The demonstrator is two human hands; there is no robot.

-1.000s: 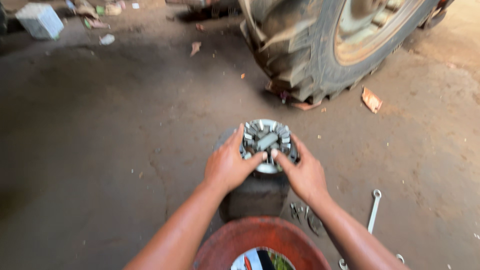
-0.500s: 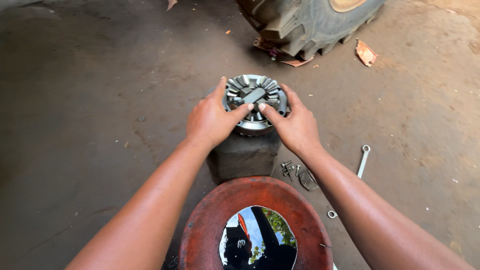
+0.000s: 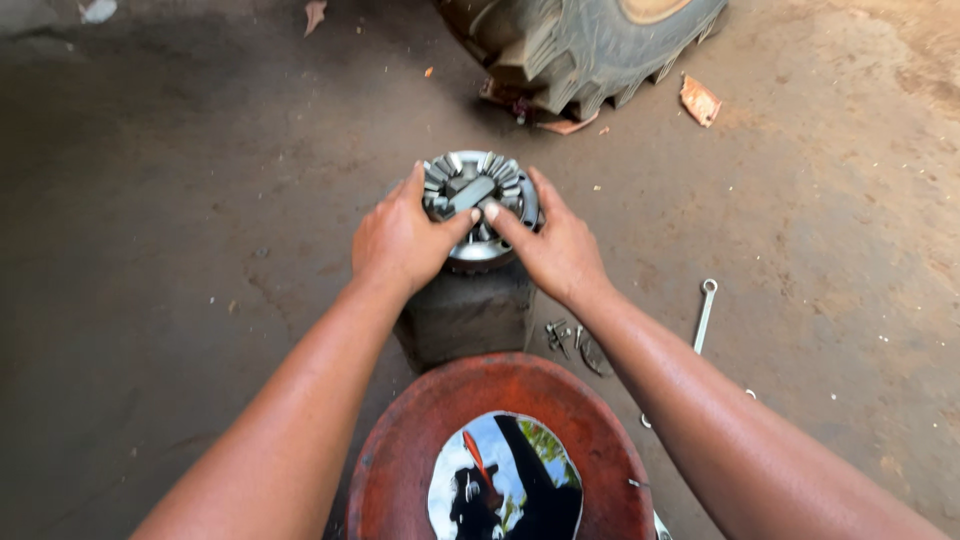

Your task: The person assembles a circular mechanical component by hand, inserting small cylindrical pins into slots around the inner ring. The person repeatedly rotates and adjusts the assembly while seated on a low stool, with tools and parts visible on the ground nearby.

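From the head camera, the left hand (image 3: 400, 240) and right hand (image 3: 555, 250) both grip a round toothed metal gear assembly (image 3: 478, 200), thumbs pressing its centre. It sits on a dark block (image 3: 465, 315) beyond a red basin (image 3: 400, 450); a wrench (image 3: 704, 315) lies right.

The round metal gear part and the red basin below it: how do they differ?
The metal gear part is grey, toothed and smaller; the red basin is larger, smooth and rust-red. The gear part sits raised on a dark block, with the left hand and right hand on it; the basin is untouched and holds reflective liquid. Both are round.
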